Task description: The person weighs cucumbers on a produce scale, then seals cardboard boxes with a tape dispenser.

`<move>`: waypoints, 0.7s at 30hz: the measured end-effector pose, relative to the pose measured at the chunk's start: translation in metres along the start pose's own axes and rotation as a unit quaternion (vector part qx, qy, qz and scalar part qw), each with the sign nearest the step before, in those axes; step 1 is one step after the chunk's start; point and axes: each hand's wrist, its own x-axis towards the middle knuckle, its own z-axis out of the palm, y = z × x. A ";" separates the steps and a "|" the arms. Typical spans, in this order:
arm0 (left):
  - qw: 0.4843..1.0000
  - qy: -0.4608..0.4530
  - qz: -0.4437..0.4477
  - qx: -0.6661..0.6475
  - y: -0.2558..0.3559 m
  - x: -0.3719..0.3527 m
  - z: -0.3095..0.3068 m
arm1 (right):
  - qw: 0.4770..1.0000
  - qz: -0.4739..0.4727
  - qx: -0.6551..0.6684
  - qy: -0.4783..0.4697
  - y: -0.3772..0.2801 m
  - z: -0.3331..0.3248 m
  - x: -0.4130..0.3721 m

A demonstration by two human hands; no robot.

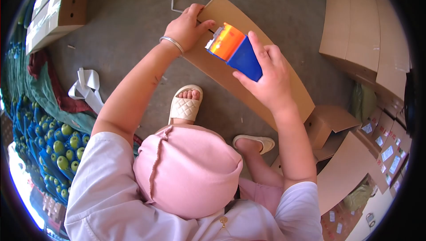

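Note:
My right hand (271,76) is wrapped around a tape dispenser (246,59) with a blue body and a bright orange upper part. Its jagged pale front end points to the left, over a long cardboard box (262,97). At the box's far left end, my left hand (186,26) grips the edge, thumb toward the dispenser and fingers over the side. The undersides of those fingers are hidden. Only a small gap separates my left thumb from the dispenser's front.
Green apples (64,145) under blue netting lie at left. White strapping (86,86) is on the floor. A carton (55,17) stands at upper left; tall cardboard (350,23) and an opened box (328,125) are at right. My sandalled foot (184,103) is close to the long box.

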 end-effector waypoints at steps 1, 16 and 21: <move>1.000 0.003 -0.005 -0.003 0.000 0.001 0.000 | 1.000 -0.004 0.000 -0.005 0.001 0.000 0.002; 0.814 -0.111 -0.133 -0.554 0.011 -0.022 -0.005 | 0.993 -0.058 0.044 0.098 -0.005 0.032 0.007; 0.904 -0.002 -0.107 -0.414 -0.002 -0.005 -0.038 | 0.999 -0.010 -0.033 0.016 -0.008 0.007 -0.009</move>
